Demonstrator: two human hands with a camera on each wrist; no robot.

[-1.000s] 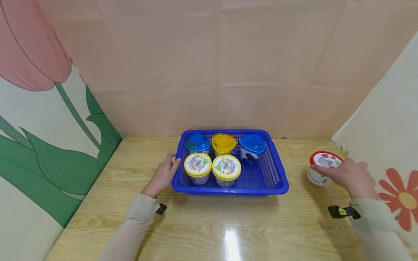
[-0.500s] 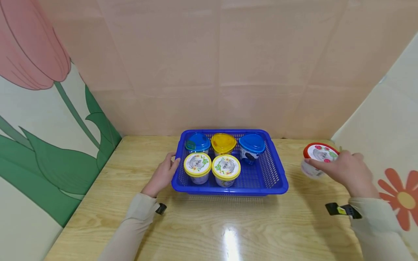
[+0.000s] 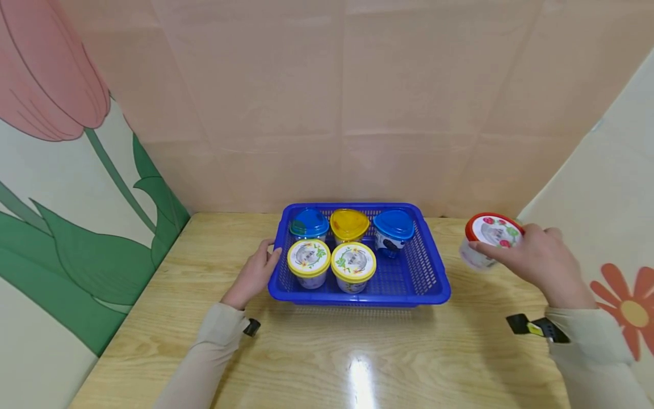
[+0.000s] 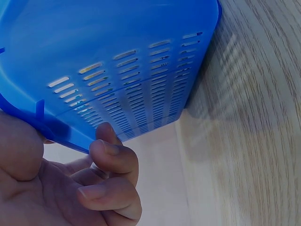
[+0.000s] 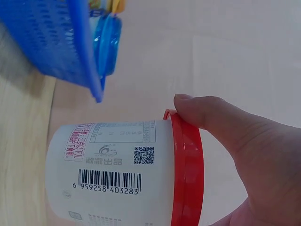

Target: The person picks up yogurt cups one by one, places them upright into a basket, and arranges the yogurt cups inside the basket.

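Note:
My right hand [image 3: 546,264] grips a white plastic tub with a red lid [image 3: 493,229] by its lid, thumb on the near side. The tub is held above the table, right of the basket; in the right wrist view the printed white tub [image 5: 113,172] shows a barcode. My left hand [image 3: 254,274] holds the left rim of a blue plastic basket [image 3: 357,299], thumb over the rim and fingers curled below it in the left wrist view. Inside stand two yellow-rimmed round tubs [image 3: 353,263] in front, with two blue-lidded cups [image 3: 394,225] and a yellow-lidded cup [image 3: 349,224] behind.
The basket rests on a light wooden table [image 3: 306,358] near the pinkish back wall [image 3: 337,113]. A tulip-patterned panel [image 3: 66,238] borders the left side, and a flower-patterned panel [image 3: 603,187] borders the right. The basket's front right part holds no tub.
My right hand has lifted the red-lidded tub off the table and carried it slightly leftward and toward the back wall. The left hand and basket stay in place.

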